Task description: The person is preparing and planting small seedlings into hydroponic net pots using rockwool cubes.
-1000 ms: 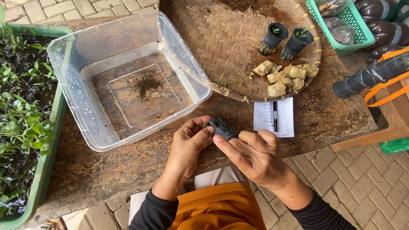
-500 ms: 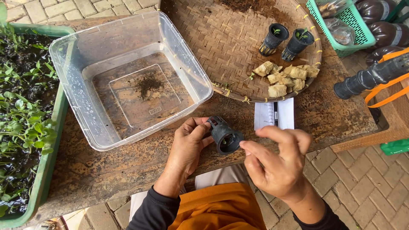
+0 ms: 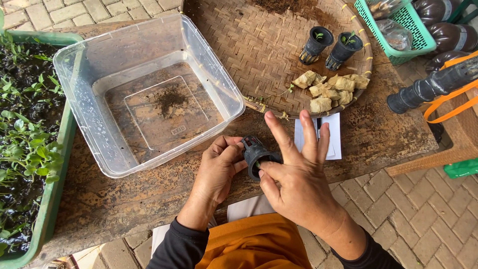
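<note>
A green tray point(image 3: 59, 189) of seedlings point(image 3: 27, 149) runs along the left edge, cut off by the frame on its left and bottom. Just beside it a clear tub point(image 3: 99, 74) sits on the wooden table point(image 3: 114, 199), holding only a smear of soil; its right rim overlaps the edge of the woven tray point(image 3: 249, 45). Below the tub a band of bare tabletop stretches to the near edge.

The left hand point(image 3: 216, 172) curls around a small black net pot point(image 3: 255, 155), thumb and fingers gripping its side, the pot tipped with its mouth toward the right hand point(image 3: 294, 187). That hand pinches thumb and forefinger together at the pot's mouth, the other three fingers fanned up and apart. A speck of green shows at the pinch; what it is cannot be made out. The pot hangs over the table's near edge, between the tub and a white card point(image 3: 333, 139), which the raised fingers partly hide.

On the woven tray, well apart from the hands, lie tan cubes point(image 3: 328, 89) near the rim and two pots point(image 3: 331, 45) with sprouts. The tray's top is cut off.

At the right, a green basket point(image 3: 398, 35), dark bottles point(image 3: 448, 30) and a black nozzle point(image 3: 428, 87) crowd the table's corner, all partly out of frame. Brick paving point(image 3: 433, 219) lies below.
</note>
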